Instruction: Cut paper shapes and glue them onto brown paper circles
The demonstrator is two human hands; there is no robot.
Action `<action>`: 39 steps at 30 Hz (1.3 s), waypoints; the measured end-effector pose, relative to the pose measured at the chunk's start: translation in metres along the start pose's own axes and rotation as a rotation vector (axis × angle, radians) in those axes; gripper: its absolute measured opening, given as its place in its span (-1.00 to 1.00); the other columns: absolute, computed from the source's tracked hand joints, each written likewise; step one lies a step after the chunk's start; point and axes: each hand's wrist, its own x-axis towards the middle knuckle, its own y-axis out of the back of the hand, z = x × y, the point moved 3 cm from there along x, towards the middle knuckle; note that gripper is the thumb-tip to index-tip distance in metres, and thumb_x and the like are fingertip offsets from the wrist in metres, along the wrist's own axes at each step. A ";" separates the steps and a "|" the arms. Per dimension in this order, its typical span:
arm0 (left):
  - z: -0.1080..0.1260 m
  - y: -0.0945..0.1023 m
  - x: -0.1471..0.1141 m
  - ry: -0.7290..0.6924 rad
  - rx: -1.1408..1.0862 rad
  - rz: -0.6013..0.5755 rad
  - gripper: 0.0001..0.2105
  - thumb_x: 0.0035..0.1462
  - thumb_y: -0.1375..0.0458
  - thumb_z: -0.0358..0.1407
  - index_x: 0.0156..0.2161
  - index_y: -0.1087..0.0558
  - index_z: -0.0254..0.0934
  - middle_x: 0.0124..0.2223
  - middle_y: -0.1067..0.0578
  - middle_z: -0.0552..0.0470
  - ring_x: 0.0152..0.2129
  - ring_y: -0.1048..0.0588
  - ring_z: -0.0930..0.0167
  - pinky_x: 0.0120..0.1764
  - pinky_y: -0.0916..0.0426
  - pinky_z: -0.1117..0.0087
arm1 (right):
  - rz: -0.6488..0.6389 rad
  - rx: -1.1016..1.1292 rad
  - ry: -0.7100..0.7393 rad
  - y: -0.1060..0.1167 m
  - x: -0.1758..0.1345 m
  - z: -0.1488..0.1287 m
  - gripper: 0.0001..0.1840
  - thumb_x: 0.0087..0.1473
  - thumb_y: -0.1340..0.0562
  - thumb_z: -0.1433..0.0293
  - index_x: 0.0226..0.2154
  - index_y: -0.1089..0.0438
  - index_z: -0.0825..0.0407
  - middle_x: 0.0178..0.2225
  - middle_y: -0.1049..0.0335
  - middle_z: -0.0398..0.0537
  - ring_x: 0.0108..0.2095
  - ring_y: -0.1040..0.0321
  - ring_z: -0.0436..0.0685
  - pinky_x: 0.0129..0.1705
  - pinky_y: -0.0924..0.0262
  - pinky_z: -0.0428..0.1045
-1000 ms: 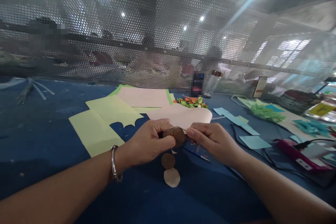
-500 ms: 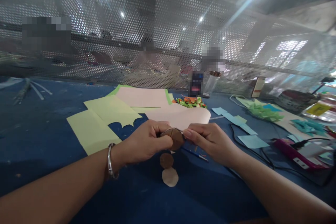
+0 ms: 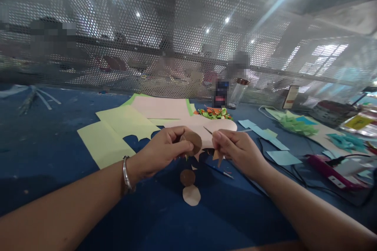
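Note:
Between the thumb and fingers of my left hand (image 3: pixel 169 147) is a round brown paper disc (image 3: pixel 194 141), tilted above the table. To its right, my right hand (image 3: pixel 235 145) pinches a thin, dark, pointed strip (image 3: pixel 207 130); its exact kind is unclear. The strip is apart from the disc. Below the hands, a smaller brown disc (image 3: pixel 187 178) lies touching a pale round disc (image 3: pixel 191 195) on the blue table. Small brown paper scraps (image 3: pixel 216 155) show under my right fingers; whether they lie on the table or hang from the hand, I cannot tell.
Yellow sheets (image 3: pixel 106 145) with scalloped cut-outs lie left, pale pink sheets (image 3: pixel 165 108) behind. Green and orange shreds (image 3: pixel 213 114) stand at the back. Light-blue paper pieces (image 3: pixel 284 158), cables and a magenta power strip (image 3: pixel 332 172) lie right. A perforated metal screen (image 3: pixel 176 47) bounds the back.
My right hand has moved away from the disc's edge, with the thin strip now showing in its fingers. The disc in my left hand has turned, showing a plainer face.

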 end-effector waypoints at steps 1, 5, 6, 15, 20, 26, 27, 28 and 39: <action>0.000 0.000 0.001 -0.001 -0.011 0.009 -0.99 0.10 -0.15 -0.39 -0.34 -0.42 -0.29 -0.45 -0.38 0.17 -0.56 -0.26 0.54 -0.48 -0.13 0.49 | 0.006 0.033 -0.007 0.000 0.001 0.002 -0.46 0.29 -0.09 -0.03 -0.50 -0.29 0.05 -0.63 -0.09 -0.26 -0.64 -0.01 -0.09 -0.59 0.11 -0.12; -0.003 0.000 0.003 -0.014 -0.054 0.004 -0.91 0.12 -0.16 -0.43 -0.24 -0.40 -0.28 -0.38 -0.44 0.15 -0.48 -0.37 0.53 -0.40 -0.23 0.50 | -0.005 0.087 -0.028 -0.003 0.001 0.003 -0.46 0.27 -0.11 -0.04 -0.48 -0.32 0.05 -0.65 -0.02 -0.29 -0.66 0.04 -0.11 -0.63 0.19 -0.14; -0.004 0.000 0.003 -0.020 -0.060 0.000 -0.90 0.13 -0.17 -0.43 -0.22 -0.39 -0.28 -0.37 -0.44 0.14 -0.45 -0.39 0.53 -0.37 -0.26 0.49 | -0.013 0.095 -0.031 -0.004 0.000 0.003 -0.46 0.27 -0.12 -0.04 -0.48 -0.32 0.05 -0.65 -0.01 -0.29 -0.67 0.05 -0.11 -0.64 0.19 -0.14; -0.004 0.001 0.000 -0.075 -0.067 -0.003 -0.89 0.20 -0.21 -0.38 -0.19 -0.37 -0.28 -0.30 -0.44 0.10 -0.38 -0.44 0.51 -0.27 -0.33 0.45 | -0.046 0.088 -0.035 -0.007 0.000 0.002 -0.48 0.27 -0.12 -0.03 -0.47 -0.31 0.05 -0.64 -0.10 -0.27 -0.66 -0.03 -0.10 -0.62 0.03 -0.15; -0.007 -0.002 0.000 -0.123 -0.125 0.021 -0.87 0.22 -0.20 -0.37 -0.17 -0.32 -0.24 -0.27 -0.43 0.10 -0.34 -0.46 0.48 -0.22 -0.38 0.37 | -0.045 -0.037 0.025 -0.008 -0.002 -0.004 -0.46 0.27 -0.10 -0.03 -0.47 -0.35 0.05 -0.54 -0.23 -0.17 -0.54 -0.20 -0.02 -0.51 -0.14 -0.11; -0.004 -0.004 -0.003 -0.171 -0.074 0.043 -0.85 0.23 -0.20 -0.32 -0.19 -0.29 -0.21 -0.27 -0.44 0.10 -0.32 -0.50 0.41 -0.21 -0.41 0.30 | -0.006 -0.209 0.092 -0.006 -0.008 -0.011 -0.49 0.31 -0.08 0.02 -0.43 -0.39 0.06 -0.53 -0.30 -0.16 -0.51 -0.24 -0.01 -0.45 -0.09 -0.09; -0.003 -0.005 -0.004 -0.172 -0.055 0.045 -0.85 0.23 -0.20 -0.31 -0.19 -0.29 -0.21 -0.27 -0.44 0.09 -0.31 -0.51 0.40 -0.22 -0.42 0.30 | 0.001 -0.224 0.107 -0.006 -0.008 -0.012 -0.50 0.32 -0.08 0.04 -0.44 -0.39 0.06 -0.54 -0.31 -0.17 -0.51 -0.23 -0.02 -0.45 -0.08 -0.09; -0.002 -0.006 -0.004 -0.170 -0.042 0.043 -0.85 0.23 -0.20 -0.31 -0.20 -0.29 -0.21 -0.28 -0.45 0.09 -0.32 -0.51 0.40 -0.22 -0.42 0.30 | 0.010 -0.239 0.123 -0.005 -0.008 -0.012 -0.51 0.32 -0.08 0.05 -0.44 -0.39 0.06 -0.53 -0.31 -0.17 -0.51 -0.22 -0.02 -0.45 -0.07 -0.09; 0.000 -0.008 -0.008 -0.154 0.008 0.025 -0.84 0.24 -0.21 -0.26 -0.19 -0.30 -0.22 -0.31 -0.39 0.10 -0.35 -0.48 0.42 -0.29 -0.43 0.36 | 0.033 -0.305 0.177 -0.005 -0.009 -0.016 -0.52 0.34 -0.08 0.10 -0.44 -0.41 0.06 -0.55 -0.29 -0.18 -0.54 -0.18 -0.04 -0.46 -0.04 -0.09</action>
